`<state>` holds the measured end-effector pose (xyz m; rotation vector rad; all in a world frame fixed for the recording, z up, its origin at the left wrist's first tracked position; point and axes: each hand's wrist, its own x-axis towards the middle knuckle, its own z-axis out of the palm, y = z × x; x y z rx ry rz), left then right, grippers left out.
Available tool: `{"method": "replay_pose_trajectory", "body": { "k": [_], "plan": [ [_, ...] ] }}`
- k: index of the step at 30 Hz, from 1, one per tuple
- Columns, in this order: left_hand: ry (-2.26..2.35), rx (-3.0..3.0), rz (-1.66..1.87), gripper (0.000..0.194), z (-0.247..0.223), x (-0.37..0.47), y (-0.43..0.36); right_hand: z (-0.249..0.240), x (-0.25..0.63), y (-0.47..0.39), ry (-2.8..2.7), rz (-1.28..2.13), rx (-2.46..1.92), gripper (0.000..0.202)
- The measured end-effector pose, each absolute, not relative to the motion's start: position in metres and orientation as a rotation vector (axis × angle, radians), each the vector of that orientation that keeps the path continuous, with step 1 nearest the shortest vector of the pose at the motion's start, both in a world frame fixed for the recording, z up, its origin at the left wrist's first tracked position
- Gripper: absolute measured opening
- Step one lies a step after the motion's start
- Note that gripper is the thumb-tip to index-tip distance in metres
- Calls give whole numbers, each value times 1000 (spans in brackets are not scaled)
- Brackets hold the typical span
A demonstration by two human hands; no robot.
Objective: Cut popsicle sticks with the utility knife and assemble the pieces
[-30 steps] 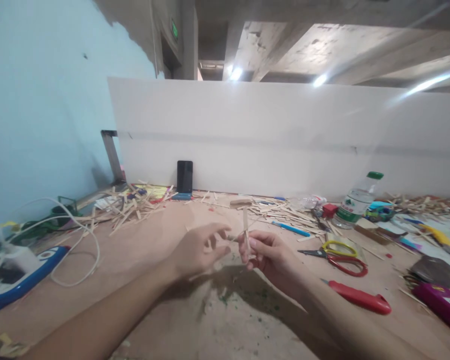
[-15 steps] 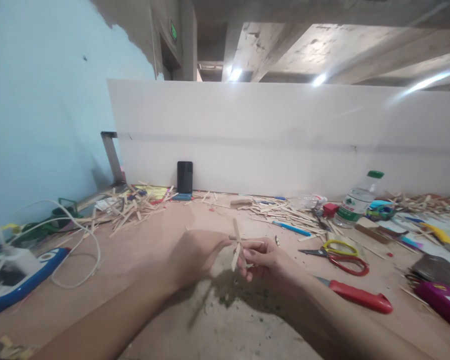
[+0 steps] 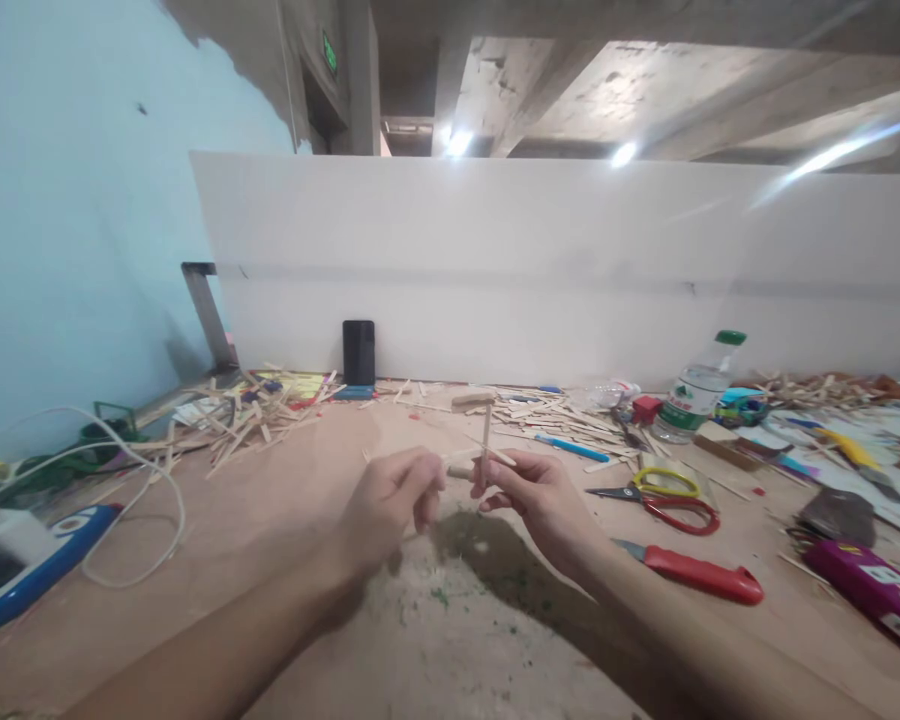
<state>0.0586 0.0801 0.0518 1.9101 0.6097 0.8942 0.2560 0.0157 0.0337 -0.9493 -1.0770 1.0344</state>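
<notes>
Small wooden sticks joined in a crossed shape (image 3: 486,440) are pinched between the thumb and fingers of my right hand (image 3: 534,492). One stick points upward and others stick out sideways toward the left. My left hand (image 3: 399,495) is just left of the piece, its fingers curled together near the stick ends. Whether anything is between those fingers is too small to make out. Both hands are above the table (image 3: 450,620), whose surface has green specks below them.
Loose sticks (image 3: 570,420) lie behind the hands, with a blue pen (image 3: 572,447). To the right are scissors (image 3: 671,495), a red-handled knife (image 3: 701,574) and a bottle (image 3: 694,395). A phone (image 3: 358,352) stands behind; a power strip (image 3: 37,565) with white cable lies left.
My left hand has drawn back slightly from the crossed sticks. The piece has turned in my right hand, and the view has shifted a little to the right.
</notes>
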Motion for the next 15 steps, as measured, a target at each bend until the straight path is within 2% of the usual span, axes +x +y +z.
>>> {"method": "replay_pose_trajectory", "body": {
  "k": [15],
  "plan": [
    [589, 1901, 822, 50, 48, 62, 76, 26, 245, 16, -1138, 1144, -881, 29]
  ]
}}
